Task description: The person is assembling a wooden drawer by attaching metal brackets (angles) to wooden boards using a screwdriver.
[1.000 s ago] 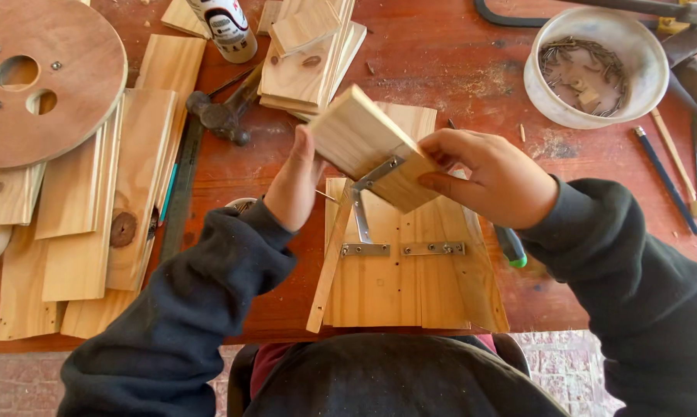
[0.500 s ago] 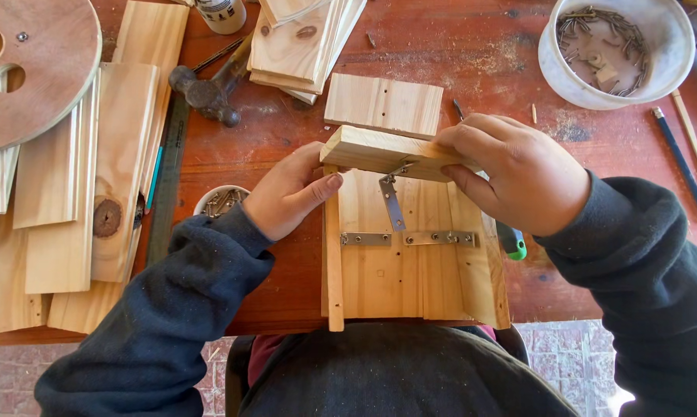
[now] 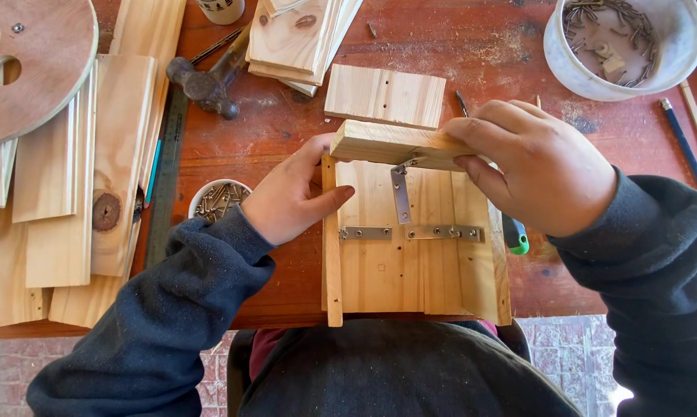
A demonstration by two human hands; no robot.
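Observation:
A small wooden box assembly (image 3: 379, 270) of pale planks lies on the red workbench (image 3: 287, 131), with flat metal brackets (image 3: 410, 232) screwed across its boards. A hinged wooden panel (image 3: 387, 144) stands on edge along its far side, joined by a metal strip (image 3: 400, 193). My right hand (image 3: 534, 174) grips that panel's right end. My left hand (image 3: 294, 193) presses against the box's left side rail and the panel's left end. A green-tipped tool (image 3: 517, 235) pokes out under my right wrist.
A loose pine board (image 3: 385, 96) lies just beyond the box. A hammer (image 3: 209, 81), a small cup of screws (image 3: 219, 199), a ruler (image 3: 167, 170), stacked planks (image 3: 78, 177) and a round wooden disc (image 3: 28, 66) sit left. A white bucket of nails (image 3: 619, 42) and pencils (image 3: 685, 147) are at right.
The hinged panel, held tilted up in the air a second ago, has swung down onto the box's far edge. Both hands lowered with it and the view shifted closer.

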